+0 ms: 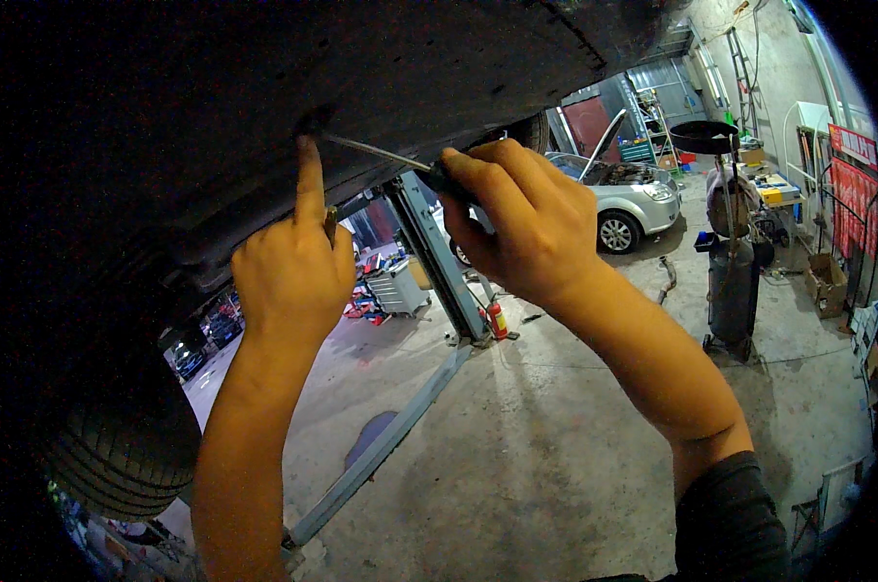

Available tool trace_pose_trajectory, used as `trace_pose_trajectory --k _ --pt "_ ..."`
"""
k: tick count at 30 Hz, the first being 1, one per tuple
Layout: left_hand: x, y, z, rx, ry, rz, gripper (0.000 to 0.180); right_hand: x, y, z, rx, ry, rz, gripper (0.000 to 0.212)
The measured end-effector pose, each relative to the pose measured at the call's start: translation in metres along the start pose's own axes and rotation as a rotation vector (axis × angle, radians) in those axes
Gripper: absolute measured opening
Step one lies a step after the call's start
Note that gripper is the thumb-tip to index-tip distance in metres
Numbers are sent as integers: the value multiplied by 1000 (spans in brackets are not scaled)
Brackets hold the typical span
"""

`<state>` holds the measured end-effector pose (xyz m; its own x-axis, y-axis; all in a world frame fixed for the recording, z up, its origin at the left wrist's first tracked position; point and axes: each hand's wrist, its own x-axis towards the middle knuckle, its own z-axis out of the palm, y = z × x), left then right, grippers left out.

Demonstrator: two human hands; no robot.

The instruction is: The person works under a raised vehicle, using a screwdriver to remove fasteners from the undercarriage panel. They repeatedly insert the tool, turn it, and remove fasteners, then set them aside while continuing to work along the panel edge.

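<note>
Overhead is the dark underside panel of a raised car. My right hand is closed around the dark handle of a screwdriver. Its metal shaft slants up and left, the tip at a dark spot in the panel. My left hand reaches up beside it, the index finger stretched out with its tip at that same spot. The other left fingers are curled, and a small dark, narrow piece sticks up between thumb and fingers. What sits at the screwdriver tip is too dark to make out.
A blue-grey lift post stands ahead, with a floor beam running toward me. By its foot is a red fire extinguisher. Beyond are a grey tool cabinet, a silver car and a wheeled oil drainer. A tyre hangs at left.
</note>
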<state>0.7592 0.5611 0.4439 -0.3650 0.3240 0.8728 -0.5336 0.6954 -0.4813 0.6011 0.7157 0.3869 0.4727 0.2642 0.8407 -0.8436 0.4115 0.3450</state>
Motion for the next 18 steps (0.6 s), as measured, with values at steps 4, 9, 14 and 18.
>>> trace_pose_trajectory --k 4,9,14,18 --pt "0 -2 3 9 13 5 84 4 -8 -4 -4 -31 54 24" --pt "-5 -4 9 -45 12 -36 73 16 -29 -25 -237 -226 11 20" --pt "-6 7 10 -48 -16 -69 76 30 -36 -26 -256 -251 119 19" --pt "-31 16 6 -197 -136 -80 84 40 -34 -25 -159 -217 198 20"
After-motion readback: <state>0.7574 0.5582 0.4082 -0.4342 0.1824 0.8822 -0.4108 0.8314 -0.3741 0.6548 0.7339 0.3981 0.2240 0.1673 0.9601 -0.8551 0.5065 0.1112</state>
